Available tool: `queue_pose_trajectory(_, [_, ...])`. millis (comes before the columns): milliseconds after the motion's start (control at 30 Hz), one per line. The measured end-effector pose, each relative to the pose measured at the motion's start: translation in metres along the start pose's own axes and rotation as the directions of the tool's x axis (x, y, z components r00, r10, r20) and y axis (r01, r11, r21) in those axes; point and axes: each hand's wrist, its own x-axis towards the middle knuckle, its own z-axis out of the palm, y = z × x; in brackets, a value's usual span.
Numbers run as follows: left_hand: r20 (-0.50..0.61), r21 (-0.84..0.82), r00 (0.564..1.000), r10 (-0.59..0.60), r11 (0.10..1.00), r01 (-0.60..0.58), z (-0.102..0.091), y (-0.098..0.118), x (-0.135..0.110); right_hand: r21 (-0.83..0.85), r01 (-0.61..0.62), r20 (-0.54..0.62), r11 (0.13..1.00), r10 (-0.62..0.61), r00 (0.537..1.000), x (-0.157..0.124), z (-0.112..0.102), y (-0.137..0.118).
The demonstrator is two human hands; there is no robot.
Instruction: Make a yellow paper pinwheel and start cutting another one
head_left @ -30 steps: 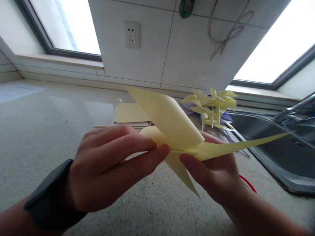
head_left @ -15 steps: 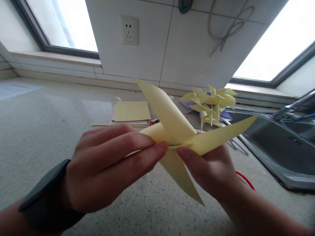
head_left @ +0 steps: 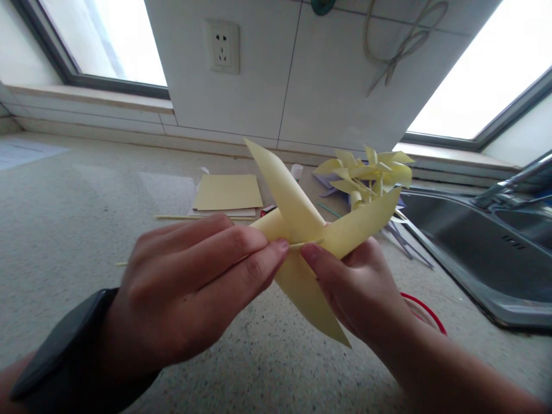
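I hold a pale yellow paper pinwheel point(head_left: 297, 213) above the speckled counter point(head_left: 77, 218). My left hand point(head_left: 194, 287), with a dark watch on its wrist, pinches the pinwheel's centre from the left, fingers closed. My right hand point(head_left: 362, 287) grips it from the right and behind, its thumb pressed at the centre; a red band sits at that wrist. One blade curls up toward the wall, one points down, and one bends in on the right.
A stack of yellow paper squares point(head_left: 227, 192) and a thin stick point(head_left: 202, 217) lie behind my hands. Several finished yellow pinwheels point(head_left: 366, 175) are heaped by a steel sink point(head_left: 483, 253) with a tap at right. A wall socket point(head_left: 222, 46) is above.
The long right-hand blade, which stuck straight out to the right, has been bent in toward the centre and now looks much shorter. Both hands stayed pinched on the pinwheel.
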Motion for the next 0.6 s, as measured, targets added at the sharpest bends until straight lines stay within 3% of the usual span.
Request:
queue_pose_trajectory(233, [0.007, -0.019, 1.000, -0.025, 0.999, 0.026, 0.003, 0.003, 0.002, -0.221, 0.039, -0.057, 0.974, -0.053, 0.997, 0.000, 0.005, -0.011])
queue_pose_trajectory(400, [0.007, -0.009, 1.000, 0.021, 1.000, -0.020, 0.006, 0.004, 0.002, -0.281, 0.066, -0.049, 0.957, -0.083, 0.995, -0.001, 0.004, -0.012])
queue_pose_trajectory(600, [0.020, -0.013, 0.999, -0.026, 1.000, 0.027, 0.004, 0.005, 0.000, -0.303, 0.064, -0.061, 0.951, -0.086, 0.994, 0.000, 0.004, -0.011])
